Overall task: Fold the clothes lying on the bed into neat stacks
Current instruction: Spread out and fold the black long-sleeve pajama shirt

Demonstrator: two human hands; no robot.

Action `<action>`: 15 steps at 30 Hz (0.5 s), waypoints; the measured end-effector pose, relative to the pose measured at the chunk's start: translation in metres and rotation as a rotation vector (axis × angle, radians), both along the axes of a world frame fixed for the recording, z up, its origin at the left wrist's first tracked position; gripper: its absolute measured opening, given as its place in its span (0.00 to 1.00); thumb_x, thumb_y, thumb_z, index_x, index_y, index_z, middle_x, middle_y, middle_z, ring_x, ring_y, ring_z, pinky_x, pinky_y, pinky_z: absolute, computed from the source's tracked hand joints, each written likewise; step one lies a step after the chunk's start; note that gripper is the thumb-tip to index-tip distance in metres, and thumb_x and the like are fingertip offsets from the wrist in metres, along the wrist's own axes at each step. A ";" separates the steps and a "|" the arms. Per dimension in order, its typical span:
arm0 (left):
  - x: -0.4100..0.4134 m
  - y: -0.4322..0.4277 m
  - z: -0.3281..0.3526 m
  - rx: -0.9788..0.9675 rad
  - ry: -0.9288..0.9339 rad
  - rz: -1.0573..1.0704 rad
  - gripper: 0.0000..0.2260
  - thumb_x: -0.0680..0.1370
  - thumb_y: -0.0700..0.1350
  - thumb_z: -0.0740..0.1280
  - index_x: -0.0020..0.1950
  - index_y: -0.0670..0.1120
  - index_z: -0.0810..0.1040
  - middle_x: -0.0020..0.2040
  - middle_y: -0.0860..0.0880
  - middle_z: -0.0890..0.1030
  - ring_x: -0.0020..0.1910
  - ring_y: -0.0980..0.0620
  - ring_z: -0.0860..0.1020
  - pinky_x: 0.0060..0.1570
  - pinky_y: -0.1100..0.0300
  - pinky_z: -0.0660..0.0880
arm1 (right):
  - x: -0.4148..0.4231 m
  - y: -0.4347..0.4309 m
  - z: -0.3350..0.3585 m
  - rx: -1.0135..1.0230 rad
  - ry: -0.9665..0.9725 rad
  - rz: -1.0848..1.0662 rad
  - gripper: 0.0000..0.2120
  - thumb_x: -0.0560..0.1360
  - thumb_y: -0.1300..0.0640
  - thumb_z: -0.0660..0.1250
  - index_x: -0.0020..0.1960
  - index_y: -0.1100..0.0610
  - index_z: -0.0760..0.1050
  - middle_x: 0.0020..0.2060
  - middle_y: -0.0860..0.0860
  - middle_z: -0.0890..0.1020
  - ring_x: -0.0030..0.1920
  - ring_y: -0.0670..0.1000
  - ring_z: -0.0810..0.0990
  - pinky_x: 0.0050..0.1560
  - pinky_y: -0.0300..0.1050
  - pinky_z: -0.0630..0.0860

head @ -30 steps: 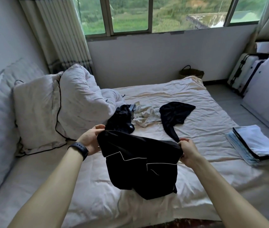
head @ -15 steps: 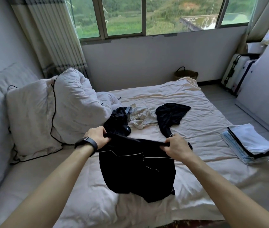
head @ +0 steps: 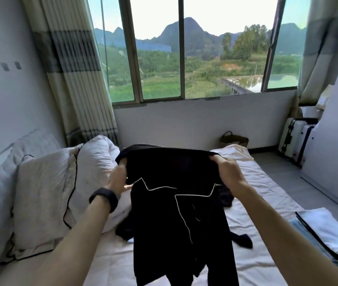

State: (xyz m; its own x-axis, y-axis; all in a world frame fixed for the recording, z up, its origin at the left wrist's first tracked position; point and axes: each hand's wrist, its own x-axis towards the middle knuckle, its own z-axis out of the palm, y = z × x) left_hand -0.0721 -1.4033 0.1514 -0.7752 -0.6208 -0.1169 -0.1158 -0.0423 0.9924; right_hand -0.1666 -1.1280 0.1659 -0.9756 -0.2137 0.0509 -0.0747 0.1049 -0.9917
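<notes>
As it hangs above the bed (head: 257, 182), the black garment (head: 176, 213) shows thin white piping and limp, creased folds | left hand (head: 119, 178) and right hand (head: 227, 172) each grip its top edge | folded stack (head: 329, 234) lies at the bed's right edge

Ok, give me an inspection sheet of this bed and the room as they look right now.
Surface: bed, pale wrinkled sheet.
Job's things: black garment with white piping, held up, hanging over the bed; folded stack at the bed's right edge; dark clothing lying on the sheet, partly hidden.
Clutter: pillows piled at the left.
Hands: left hand and right hand each grip the garment's top edge; black wristband on the left wrist.
Cables: nothing seen.
Surroundings: window, curtain, basket, suitcases.
</notes>
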 end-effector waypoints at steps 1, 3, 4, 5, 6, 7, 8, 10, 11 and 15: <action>-0.006 -0.004 -0.001 -0.019 -0.044 -0.043 0.27 0.76 0.69 0.56 0.55 0.48 0.78 0.55 0.45 0.82 0.53 0.43 0.80 0.52 0.50 0.77 | 0.000 -0.002 0.004 -0.040 -0.011 0.012 0.16 0.80 0.54 0.65 0.37 0.60 0.80 0.30 0.49 0.81 0.34 0.47 0.80 0.40 0.44 0.73; -0.007 -0.005 0.006 -0.201 -0.043 -0.027 0.41 0.67 0.75 0.56 0.59 0.42 0.79 0.59 0.38 0.81 0.61 0.40 0.78 0.64 0.48 0.72 | -0.001 -0.003 0.009 -0.040 0.009 0.015 0.17 0.82 0.55 0.63 0.34 0.55 0.75 0.26 0.45 0.79 0.29 0.41 0.78 0.36 0.39 0.72; -0.007 -0.006 0.013 -0.287 -0.028 -0.021 0.38 0.71 0.72 0.58 0.58 0.39 0.79 0.58 0.38 0.81 0.61 0.41 0.78 0.64 0.53 0.71 | -0.003 -0.002 0.011 -0.032 0.017 0.019 0.16 0.82 0.55 0.63 0.35 0.54 0.74 0.28 0.45 0.81 0.31 0.41 0.79 0.39 0.38 0.73; -0.006 -0.007 0.024 -0.390 -0.017 -0.017 0.28 0.78 0.65 0.60 0.53 0.40 0.79 0.53 0.40 0.81 0.58 0.45 0.78 0.57 0.60 0.70 | -0.004 -0.002 0.012 -0.029 0.000 0.029 0.16 0.83 0.53 0.62 0.37 0.53 0.75 0.34 0.48 0.82 0.37 0.44 0.80 0.45 0.40 0.75; -0.004 -0.009 0.034 -0.477 -0.014 -0.029 0.20 0.81 0.59 0.61 0.46 0.43 0.77 0.47 0.43 0.79 0.52 0.48 0.77 0.48 0.62 0.67 | -0.004 -0.001 0.014 -0.016 -0.013 0.025 0.16 0.84 0.51 0.60 0.39 0.52 0.76 0.40 0.52 0.83 0.42 0.48 0.80 0.52 0.45 0.74; -0.003 -0.013 0.044 -0.577 0.007 -0.052 0.19 0.80 0.60 0.62 0.40 0.46 0.75 0.42 0.46 0.77 0.48 0.49 0.75 0.40 0.62 0.66 | -0.006 0.001 0.016 0.029 0.011 0.000 0.18 0.85 0.48 0.58 0.42 0.54 0.77 0.44 0.55 0.82 0.46 0.52 0.80 0.57 0.49 0.71; -0.001 -0.018 0.052 -0.693 -0.016 -0.089 0.20 0.76 0.64 0.63 0.37 0.49 0.73 0.39 0.49 0.76 0.44 0.50 0.74 0.35 0.64 0.66 | -0.006 0.004 0.019 0.134 0.058 -0.025 0.24 0.85 0.44 0.55 0.44 0.59 0.78 0.47 0.59 0.82 0.49 0.56 0.80 0.58 0.48 0.69; 0.001 -0.037 0.063 -0.924 -0.128 -0.170 0.23 0.68 0.71 0.63 0.38 0.50 0.73 0.38 0.52 0.76 0.41 0.51 0.74 0.36 0.70 0.66 | -0.010 0.008 0.018 0.354 0.166 -0.020 0.41 0.80 0.29 0.46 0.45 0.64 0.79 0.47 0.62 0.83 0.53 0.63 0.80 0.53 0.49 0.70; -0.002 -0.050 0.064 -0.948 -0.228 -0.203 0.26 0.66 0.73 0.63 0.40 0.50 0.75 0.39 0.51 0.77 0.41 0.50 0.75 0.39 0.66 0.69 | -0.012 0.010 0.016 0.445 0.224 -0.001 0.43 0.76 0.24 0.44 0.43 0.61 0.78 0.44 0.61 0.83 0.52 0.63 0.81 0.52 0.49 0.71; 0.005 -0.080 0.071 -0.766 -0.324 -0.417 0.30 0.69 0.66 0.75 0.36 0.41 0.68 0.34 0.36 0.66 0.32 0.38 0.64 0.32 0.42 0.73 | -0.017 0.008 0.021 0.678 0.392 0.006 0.19 0.81 0.39 0.57 0.55 0.49 0.81 0.53 0.57 0.85 0.59 0.60 0.80 0.57 0.50 0.72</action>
